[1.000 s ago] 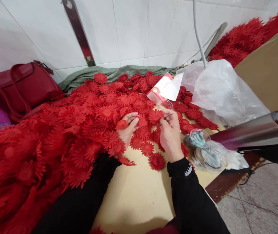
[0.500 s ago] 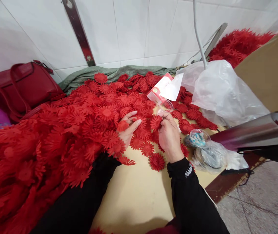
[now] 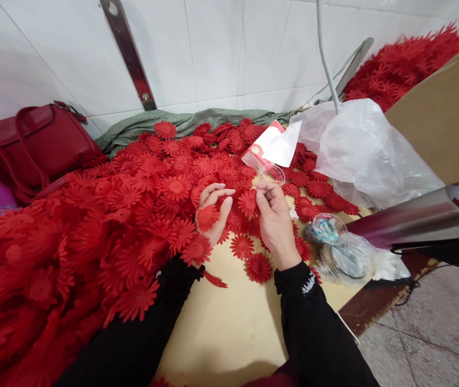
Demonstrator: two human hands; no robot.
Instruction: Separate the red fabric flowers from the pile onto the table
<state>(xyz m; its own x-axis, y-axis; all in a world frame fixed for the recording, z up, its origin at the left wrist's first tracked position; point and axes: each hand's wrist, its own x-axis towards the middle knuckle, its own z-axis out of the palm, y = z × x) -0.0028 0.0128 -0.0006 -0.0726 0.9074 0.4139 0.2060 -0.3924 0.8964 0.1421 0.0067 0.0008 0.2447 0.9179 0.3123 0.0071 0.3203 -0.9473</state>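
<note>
My right hand [image 3: 274,220] is closed, thumb and fingertips pinched at the right edge of a red flower [image 3: 248,203] with narrow pointed petals. To its left, my left hand [image 3: 216,209] has its fingers stretched and its thumb apart. A red petalled piece [image 3: 207,217] lies over part of that hand, and another flower [image 3: 196,249] rests by its wrist. Both hands are over the front edge of a large heap of red flowers [image 3: 124,196]. Between my forearms, single flowers lie on the pale tabletop [image 3: 221,317], one of them a fuller flower [image 3: 258,267].
Beyond my right hand are a clear round lid [image 3: 273,174] and a red-and-white box [image 3: 264,145]. On the right lie a tub of blue-white bits [image 3: 326,229], a plastic bag [image 3: 358,150] and a shiny metal cylinder [image 3: 418,215]. A red handbag [image 3: 48,145] stands at left.
My right hand has shifted slightly left with the flower, closer to my left hand. My left hand has moved a little to the right, its fingers still apart. Flowers near the left wrist have shifted.
</note>
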